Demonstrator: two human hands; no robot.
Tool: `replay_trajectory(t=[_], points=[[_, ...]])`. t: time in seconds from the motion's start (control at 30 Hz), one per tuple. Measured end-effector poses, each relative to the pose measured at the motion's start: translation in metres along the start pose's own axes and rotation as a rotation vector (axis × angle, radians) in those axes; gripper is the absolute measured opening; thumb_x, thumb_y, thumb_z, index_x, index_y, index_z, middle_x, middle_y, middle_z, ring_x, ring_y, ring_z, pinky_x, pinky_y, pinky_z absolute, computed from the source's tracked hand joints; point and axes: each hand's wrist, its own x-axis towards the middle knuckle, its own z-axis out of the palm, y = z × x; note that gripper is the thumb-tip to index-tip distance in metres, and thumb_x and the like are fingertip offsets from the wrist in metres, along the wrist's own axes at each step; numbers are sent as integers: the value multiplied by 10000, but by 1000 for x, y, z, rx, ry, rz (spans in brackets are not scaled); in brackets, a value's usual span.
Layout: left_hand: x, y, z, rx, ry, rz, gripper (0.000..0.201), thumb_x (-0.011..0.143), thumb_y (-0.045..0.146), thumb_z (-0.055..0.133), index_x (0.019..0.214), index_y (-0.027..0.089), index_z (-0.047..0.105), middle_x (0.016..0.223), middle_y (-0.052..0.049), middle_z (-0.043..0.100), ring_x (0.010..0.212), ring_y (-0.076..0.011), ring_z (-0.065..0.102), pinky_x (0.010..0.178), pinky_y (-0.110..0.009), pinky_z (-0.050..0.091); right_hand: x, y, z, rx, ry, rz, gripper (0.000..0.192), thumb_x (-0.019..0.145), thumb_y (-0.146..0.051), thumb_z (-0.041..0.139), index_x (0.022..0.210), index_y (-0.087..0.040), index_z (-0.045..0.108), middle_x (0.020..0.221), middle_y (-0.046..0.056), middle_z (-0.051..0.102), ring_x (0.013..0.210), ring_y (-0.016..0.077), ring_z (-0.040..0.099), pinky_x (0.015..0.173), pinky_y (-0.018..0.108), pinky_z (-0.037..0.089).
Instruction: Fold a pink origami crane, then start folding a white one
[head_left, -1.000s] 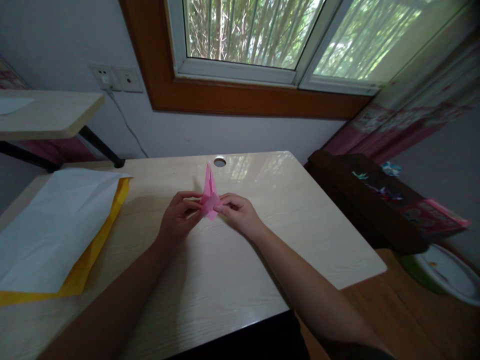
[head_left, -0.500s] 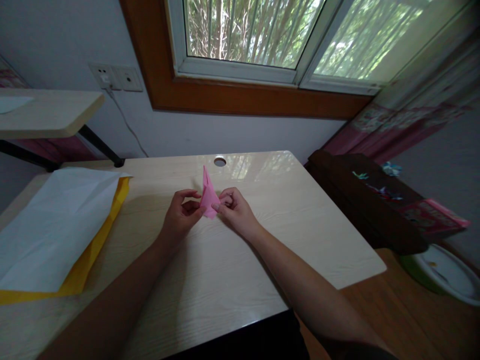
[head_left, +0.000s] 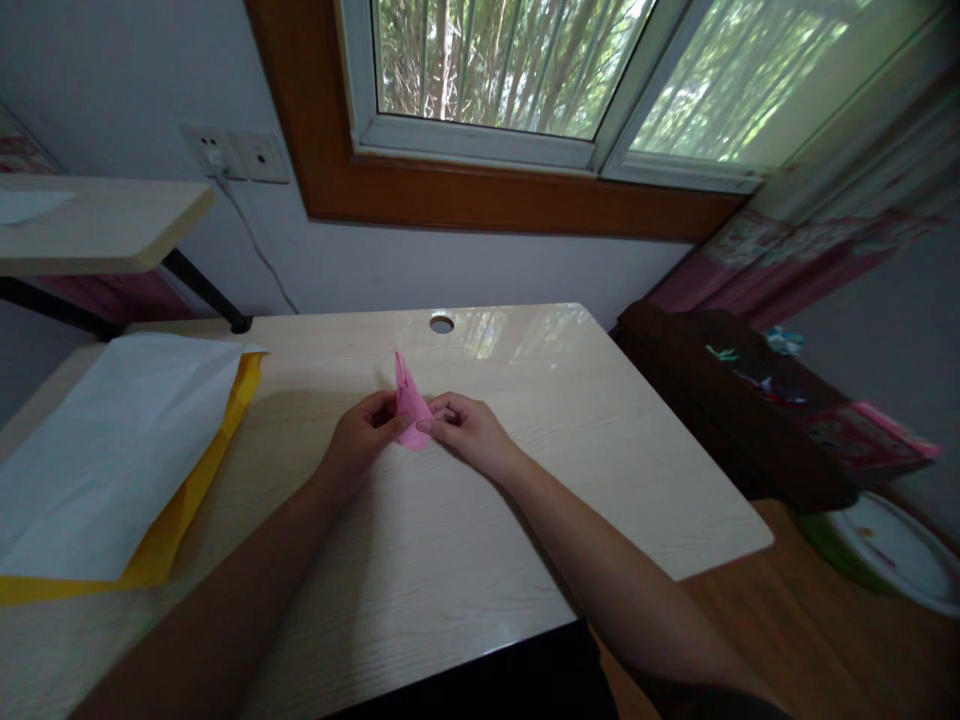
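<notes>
A small pink folded paper [head_left: 409, 397] with a pointed tip stands between my two hands over the middle of the pale wooden desk [head_left: 480, 540]. My left hand [head_left: 361, 440] pinches its lower left side with thumb and fingers. My right hand [head_left: 466, 432] pinches its lower right side. The paper's point leans up and to the left. Its bottom part is hidden by my fingers.
A white sheet [head_left: 112, 440] lies over yellow paper [head_left: 176, 510] at the desk's left. A cable hole [head_left: 442, 323] is at the desk's far edge. A second desk [head_left: 90, 220] stands at the far left. A dark cabinet [head_left: 750, 400] and a green bowl [head_left: 885, 550] are to the right.
The pink paper's point has dropped lower and tipped to the left. Both hands have closed in on its base and shifted slightly toward me.
</notes>
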Motion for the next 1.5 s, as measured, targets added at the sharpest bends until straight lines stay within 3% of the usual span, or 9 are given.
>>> replay_trajectory(t=[0.17,0.43,0.7,0.93,1.13,1.33,1.5], points=[[-3,3,-3,39,-44,-31,285,750,423,796,895,180,764,863,-39,732,803,-187,647,739,-286,495,-1,-2,2,-10,-140,16,310,787,-474,778,868,-185,700,743,-7,651,668,123,543,643,261,433],[-2,5,-4,1,15,-33,320,790,467,765,932,183,808,959,-66,768,860,-189,659,794,-282,496,1,-8,-2,5,-158,28,321,809,-482,758,879,-173,707,753,-2,650,674,120,537,649,261,423],[0,-4,-6,-94,112,-72,420,784,521,761,989,156,799,874,-82,766,785,-190,670,754,-301,523,5,-1,-4,94,-77,35,320,788,-472,775,938,-197,711,832,17,690,725,142,586,674,279,456],[4,0,-3,-149,204,-82,325,666,416,868,813,145,765,767,-43,739,674,-146,644,684,-274,530,9,2,-8,274,120,-51,381,753,-417,821,960,-235,558,767,-38,626,664,119,570,636,256,447],[2,3,-5,-182,95,-80,278,667,352,874,816,151,754,738,-33,731,676,-148,672,692,-272,544,13,3,-13,309,275,-77,441,749,-390,807,1013,-263,477,734,-67,613,654,121,571,661,262,467],[-1,8,-5,-20,-7,-66,261,738,395,813,818,155,750,750,-58,744,698,-172,681,694,-286,546,15,7,-16,259,353,-110,429,768,-377,772,1054,-267,472,765,-55,589,672,128,562,640,259,463],[-5,11,-1,169,-63,-16,223,798,399,734,816,177,742,758,-53,738,714,-181,678,694,-283,538,13,11,-19,82,358,-165,306,873,-358,681,1096,-267,492,926,-6,596,759,134,569,678,265,467]])
